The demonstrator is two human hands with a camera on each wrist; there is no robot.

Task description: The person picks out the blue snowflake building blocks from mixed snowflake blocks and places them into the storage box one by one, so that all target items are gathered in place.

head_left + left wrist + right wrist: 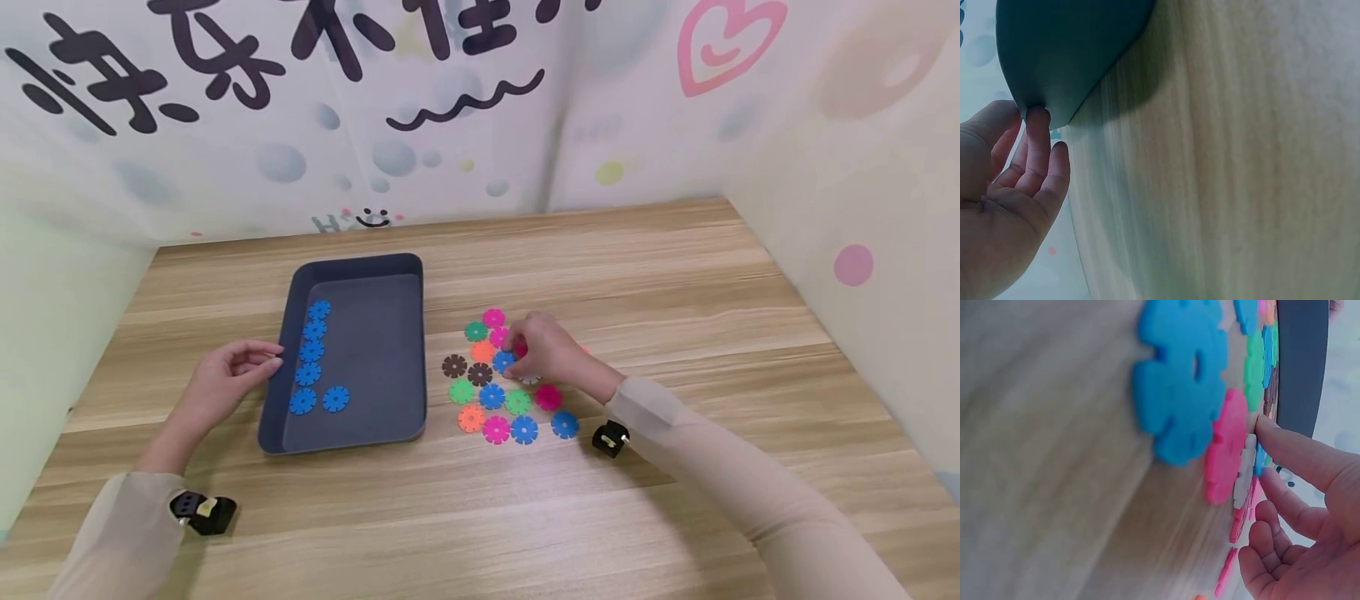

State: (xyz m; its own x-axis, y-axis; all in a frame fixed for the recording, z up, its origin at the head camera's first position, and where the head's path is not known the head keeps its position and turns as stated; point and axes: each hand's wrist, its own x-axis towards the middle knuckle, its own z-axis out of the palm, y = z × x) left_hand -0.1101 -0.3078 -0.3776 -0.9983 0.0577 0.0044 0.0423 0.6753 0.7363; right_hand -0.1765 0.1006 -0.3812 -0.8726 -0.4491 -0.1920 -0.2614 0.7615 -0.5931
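Observation:
A dark grey tray (pixel 352 429) stands on the left of the table, with several blue notched plastic discs (pixel 307 373) along its left side. My left hand (pixel 228 382) pinches the tray's left rim between thumb and fingers, seen also in the left wrist view around the tray wall (pixel 1066 56). Right of the tray lie loose notched discs in several colours. My right hand (pixel 551 348) reaches over them, its thumb and index finger at opposite edges of a blue disc (pixel 503 361). In the right wrist view the right hand (pixel 1310 519) partly hides that disc (pixel 1260 456).
Close around the right hand lie a pink disc (pixel 548 397), a green disc (pixel 517 402), a brown disc (pixel 453 366) and an orange disc (pixel 471 418). Another blue disc (pixel 565 424) lies nearest the right sleeve. A printed wall sheet (pixel 480 158) borders the table's back.

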